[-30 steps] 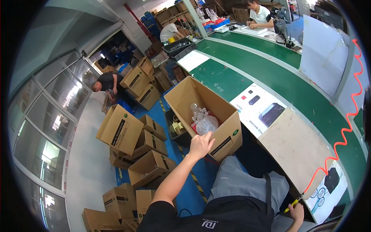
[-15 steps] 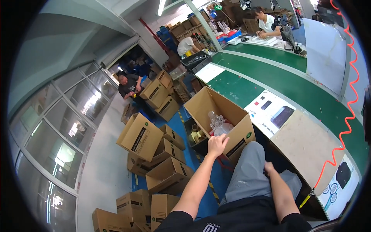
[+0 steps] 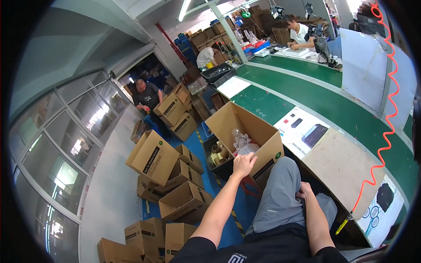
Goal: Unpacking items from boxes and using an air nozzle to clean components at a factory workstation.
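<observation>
My left hand (image 3: 244, 164) rests on the near rim of an open brown cardboard box (image 3: 262, 139), fingers curled over the edge. Inside the box lie clear plastic bags (image 3: 242, 142). My right hand (image 3: 304, 192) presses on my right thigh in grey trousers (image 3: 280, 197), fingers bent; whether it holds anything is hidden. I sit beside the box, next to a green workbench (image 3: 307, 103).
A black bin (image 3: 217, 158) with cardboard tubes stands left of the box. Several brown cartons (image 3: 175, 184) are piled on the blue floor at left. A brown board (image 3: 346, 166) and white sheet (image 3: 302, 129) lie on the bench. An orange coiled cable (image 3: 386, 131) hangs right. Other people work behind.
The view has swung left and down a little. My left hand stays on the box rim. My right hand has come from the lower right onto my thigh.
</observation>
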A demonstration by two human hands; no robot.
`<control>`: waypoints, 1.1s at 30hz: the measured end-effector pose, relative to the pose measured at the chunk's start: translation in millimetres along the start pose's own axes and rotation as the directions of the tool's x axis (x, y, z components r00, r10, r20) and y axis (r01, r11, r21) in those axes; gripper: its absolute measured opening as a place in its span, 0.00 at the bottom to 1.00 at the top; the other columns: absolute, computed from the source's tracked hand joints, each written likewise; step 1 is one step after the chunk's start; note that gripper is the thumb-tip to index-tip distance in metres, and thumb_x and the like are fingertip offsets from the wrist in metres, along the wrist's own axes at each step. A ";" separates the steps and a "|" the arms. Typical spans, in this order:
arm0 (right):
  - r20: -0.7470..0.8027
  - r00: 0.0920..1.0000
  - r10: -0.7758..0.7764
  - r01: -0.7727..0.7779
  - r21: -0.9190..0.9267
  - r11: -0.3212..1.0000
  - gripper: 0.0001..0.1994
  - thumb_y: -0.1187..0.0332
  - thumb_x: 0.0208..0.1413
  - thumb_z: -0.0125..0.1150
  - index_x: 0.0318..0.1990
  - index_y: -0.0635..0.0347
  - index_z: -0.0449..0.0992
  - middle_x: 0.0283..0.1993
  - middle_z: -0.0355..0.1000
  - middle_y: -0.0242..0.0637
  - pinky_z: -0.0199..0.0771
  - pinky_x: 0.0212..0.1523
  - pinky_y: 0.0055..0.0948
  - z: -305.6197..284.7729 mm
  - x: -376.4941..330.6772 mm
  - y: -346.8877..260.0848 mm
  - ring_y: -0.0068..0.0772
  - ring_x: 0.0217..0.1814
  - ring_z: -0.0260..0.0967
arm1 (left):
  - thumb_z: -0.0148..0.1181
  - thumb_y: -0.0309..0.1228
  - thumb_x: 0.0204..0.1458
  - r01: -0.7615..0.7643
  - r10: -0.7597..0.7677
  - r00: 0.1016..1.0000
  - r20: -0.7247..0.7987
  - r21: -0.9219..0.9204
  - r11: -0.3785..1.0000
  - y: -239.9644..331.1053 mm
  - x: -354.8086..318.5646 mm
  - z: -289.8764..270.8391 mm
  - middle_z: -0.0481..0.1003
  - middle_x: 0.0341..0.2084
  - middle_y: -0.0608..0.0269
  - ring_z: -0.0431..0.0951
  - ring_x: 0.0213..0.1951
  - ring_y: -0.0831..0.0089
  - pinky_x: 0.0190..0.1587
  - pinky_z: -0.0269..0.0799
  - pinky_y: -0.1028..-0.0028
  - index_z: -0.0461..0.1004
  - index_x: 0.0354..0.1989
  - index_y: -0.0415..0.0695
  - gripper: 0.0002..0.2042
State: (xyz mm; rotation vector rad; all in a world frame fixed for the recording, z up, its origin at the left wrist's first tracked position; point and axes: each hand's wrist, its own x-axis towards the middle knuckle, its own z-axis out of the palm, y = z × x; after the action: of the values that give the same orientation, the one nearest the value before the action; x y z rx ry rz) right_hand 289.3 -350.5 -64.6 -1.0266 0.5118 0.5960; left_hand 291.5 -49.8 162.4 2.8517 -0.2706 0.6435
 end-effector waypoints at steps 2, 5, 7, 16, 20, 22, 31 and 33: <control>-0.029 0.999 0.030 -0.030 -0.012 0.999 0.08 0.69 0.60 0.58 0.32 0.64 0.80 0.24 0.74 0.35 0.63 0.13 0.29 5.8 1.1 -8.6 0.25 0.17 0.67 | 0.56 0.44 0.58 0.008 -0.008 1.000 -0.011 -0.018 1.000 -3.2 -1.6 0.5 0.76 0.22 0.49 0.77 0.31 0.45 0.36 0.70 0.52 0.73 0.29 0.45 0.15; 0.008 1.000 0.008 -0.006 -0.185 0.983 0.10 0.68 0.58 0.59 0.25 0.61 0.78 0.18 0.68 0.33 0.58 0.12 0.28 23.4 -11.9 -17.4 0.26 0.13 0.61 | 0.56 0.44 0.58 0.036 -0.036 0.999 -0.014 0.013 0.999 -10.7 -13.3 -6.6 0.76 0.22 0.50 0.76 0.31 0.46 0.36 0.69 0.52 0.74 0.30 0.46 0.14; -0.056 0.998 0.027 -0.033 -0.106 0.994 0.10 0.69 0.56 0.57 0.23 0.60 0.76 0.17 0.67 0.33 0.58 0.12 0.29 -0.2 14.5 -24.0 0.27 0.13 0.60 | 0.56 0.44 0.58 0.019 -0.019 1.000 -0.008 -0.009 1.000 0.0 -2.8 -5.2 0.76 0.22 0.50 0.76 0.31 0.46 0.36 0.69 0.52 0.74 0.30 0.46 0.14; -0.057 0.914 0.403 -0.353 0.381 0.855 0.10 0.67 0.55 0.56 0.22 0.53 0.74 0.17 0.63 0.33 0.45 0.11 0.30 -54.0 93.9 37.7 0.28 0.11 0.48 | 0.56 0.42 0.58 -0.012 0.012 1.000 0.012 -0.003 1.000 -1.8 -5.4 -6.4 0.78 0.22 0.51 0.78 0.29 0.49 0.37 0.71 0.56 0.74 0.32 0.46 0.12; -0.316 0.916 0.245 -0.118 0.372 0.921 0.05 0.68 0.56 0.64 0.29 0.56 0.77 0.24 0.69 0.31 0.51 0.14 0.33 -81.3 95.2 82.6 0.30 0.14 0.53 | 0.56 0.41 0.58 -0.008 0.008 1.000 -0.020 0.001 1.000 -16.0 -7.7 -15.5 0.78 0.23 0.51 0.78 0.29 0.50 0.37 0.71 0.57 0.74 0.32 0.46 0.11; -0.559 0.785 -0.267 0.199 -0.180 0.963 0.05 0.68 0.57 0.65 0.34 0.59 0.78 0.25 0.72 0.30 0.63 0.21 0.34 -85.4 99.5 78.0 0.26 0.21 0.62 | 0.56 0.40 0.58 -0.041 0.041 0.999 -0.007 -0.051 0.998 1.6 -0.3 -1.6 0.78 0.24 0.51 0.78 0.30 0.51 0.38 0.71 0.58 0.73 0.31 0.46 0.11; -0.021 0.819 -0.573 0.299 -0.838 0.457 0.14 0.60 0.54 0.65 0.39 0.63 0.82 0.35 0.80 0.47 0.76 0.43 0.37 -52.5 10.9 -0.9 0.41 0.39 0.79 | 0.57 0.40 0.58 -0.066 0.063 0.997 -0.040 -0.093 0.993 -11.7 -3.0 -4.5 0.77 0.23 0.53 0.78 0.31 0.52 0.38 0.70 0.57 0.73 0.30 0.45 0.12; 0.155 0.828 -0.539 0.312 -0.926 0.213 0.20 0.52 0.59 0.58 0.42 0.63 0.81 0.39 0.79 0.51 0.75 0.48 0.43 -70.2 -28.0 -17.6 0.51 0.45 0.78 | 0.56 0.40 0.58 -0.058 0.056 0.998 -0.028 -0.095 0.994 -9.4 -0.2 -5.0 0.77 0.23 0.54 0.78 0.31 0.52 0.38 0.70 0.58 0.73 0.30 0.45 0.11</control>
State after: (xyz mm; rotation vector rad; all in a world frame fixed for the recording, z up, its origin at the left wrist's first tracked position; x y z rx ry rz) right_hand 272.5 -426.2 -65.5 -2.3102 -0.0594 0.2042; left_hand 291.3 -39.6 165.3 2.7510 -0.3699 0.6585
